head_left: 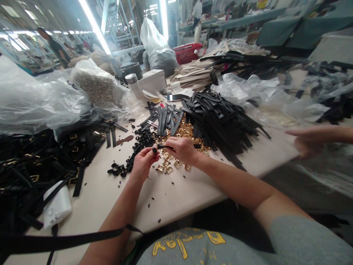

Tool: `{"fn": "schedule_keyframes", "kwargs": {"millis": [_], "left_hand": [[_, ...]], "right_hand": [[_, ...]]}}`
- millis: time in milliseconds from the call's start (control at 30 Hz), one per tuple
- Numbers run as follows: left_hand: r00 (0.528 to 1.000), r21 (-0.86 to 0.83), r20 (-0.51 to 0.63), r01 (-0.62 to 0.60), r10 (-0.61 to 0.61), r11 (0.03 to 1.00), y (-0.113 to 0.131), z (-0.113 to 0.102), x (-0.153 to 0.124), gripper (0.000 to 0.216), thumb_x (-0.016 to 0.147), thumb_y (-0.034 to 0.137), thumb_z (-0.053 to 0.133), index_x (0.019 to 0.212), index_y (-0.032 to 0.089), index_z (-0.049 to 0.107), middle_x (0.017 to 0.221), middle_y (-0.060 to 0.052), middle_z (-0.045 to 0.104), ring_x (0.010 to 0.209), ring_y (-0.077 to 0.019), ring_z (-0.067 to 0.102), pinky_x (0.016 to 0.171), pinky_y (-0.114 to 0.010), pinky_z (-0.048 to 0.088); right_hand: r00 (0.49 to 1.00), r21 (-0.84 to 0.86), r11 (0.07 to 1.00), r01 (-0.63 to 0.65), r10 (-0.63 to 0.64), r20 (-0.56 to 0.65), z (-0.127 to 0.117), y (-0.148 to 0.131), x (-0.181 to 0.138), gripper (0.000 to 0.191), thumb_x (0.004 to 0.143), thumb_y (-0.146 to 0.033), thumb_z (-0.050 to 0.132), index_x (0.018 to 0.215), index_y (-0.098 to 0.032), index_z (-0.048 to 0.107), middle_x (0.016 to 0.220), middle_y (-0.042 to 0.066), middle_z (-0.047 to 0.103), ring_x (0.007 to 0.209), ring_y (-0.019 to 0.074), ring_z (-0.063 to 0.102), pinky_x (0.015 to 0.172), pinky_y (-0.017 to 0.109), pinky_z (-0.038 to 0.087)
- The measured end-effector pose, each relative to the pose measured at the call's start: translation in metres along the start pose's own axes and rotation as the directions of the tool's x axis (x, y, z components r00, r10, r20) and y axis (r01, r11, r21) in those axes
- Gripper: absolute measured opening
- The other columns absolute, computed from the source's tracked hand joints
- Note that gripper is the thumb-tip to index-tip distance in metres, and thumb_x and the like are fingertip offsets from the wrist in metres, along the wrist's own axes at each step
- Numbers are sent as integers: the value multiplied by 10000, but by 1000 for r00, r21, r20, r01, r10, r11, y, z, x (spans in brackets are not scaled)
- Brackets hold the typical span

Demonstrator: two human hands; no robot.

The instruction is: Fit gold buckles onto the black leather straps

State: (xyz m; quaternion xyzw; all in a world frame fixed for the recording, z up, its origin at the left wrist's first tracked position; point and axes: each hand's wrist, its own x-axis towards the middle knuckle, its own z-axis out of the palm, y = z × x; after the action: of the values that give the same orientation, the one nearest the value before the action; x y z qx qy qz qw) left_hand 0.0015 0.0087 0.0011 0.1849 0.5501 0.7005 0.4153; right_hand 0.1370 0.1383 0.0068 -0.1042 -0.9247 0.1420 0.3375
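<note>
Left hand (144, 161) nearly closed, fingertips pinch small black piece (154, 150). Right hand (180, 149) curls around dark strip (162, 146), only end shows. Both pieces are above gold buckles (168, 169) on tabletop (193, 191). Strip seems light, bendable, perhaps smooth; best hold probably near end, by flat faces.

This is a factory workshop, shown by heaped black straps (220, 121), gold buckles (184, 130), tube lights (95, 26) and long worktables (252, 19).

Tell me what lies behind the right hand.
Gold buckles and, farther back, black strips show beyond the right hand; whatever the hand itself covers cannot be seen.
</note>
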Motion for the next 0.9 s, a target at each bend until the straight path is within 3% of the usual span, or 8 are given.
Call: {"fn": "schedule_keyframes", "kwargs": {"millis": [267,667,900], "left_hand": [[998,-4,34,49,-48,999,0,-1,0,453,511,385,908,752,131,620,614,-16,632,500,-83,570,473,-152,459],[997,131,73,15,-25,991,1,-8,-2,391,566,382,876,757,123,654,656,-60,673,561,-123,622,530,-184,496],[1000,9,15,-8,8,1000,-4,0,-4,401,534,358,890,763,139,644,644,-17,646,568,-114,613,555,-196,507]], "right_hand": [[995,50,995,86,-89,50,2,1,0,212,924,-310,523,815,-176,646,780,10,640,703,102,569,609,225,334],[983,6,991,133,-133,129,2,1,-1,245,944,-352,502,855,-164,632,792,23,659,693,110,587,598,228,331],[984,0,1000,29,-28,176,8,-1,-3,396,931,-392,539,1271,-191,516,1092,69,700,864,167,681,673,250,440]]}}
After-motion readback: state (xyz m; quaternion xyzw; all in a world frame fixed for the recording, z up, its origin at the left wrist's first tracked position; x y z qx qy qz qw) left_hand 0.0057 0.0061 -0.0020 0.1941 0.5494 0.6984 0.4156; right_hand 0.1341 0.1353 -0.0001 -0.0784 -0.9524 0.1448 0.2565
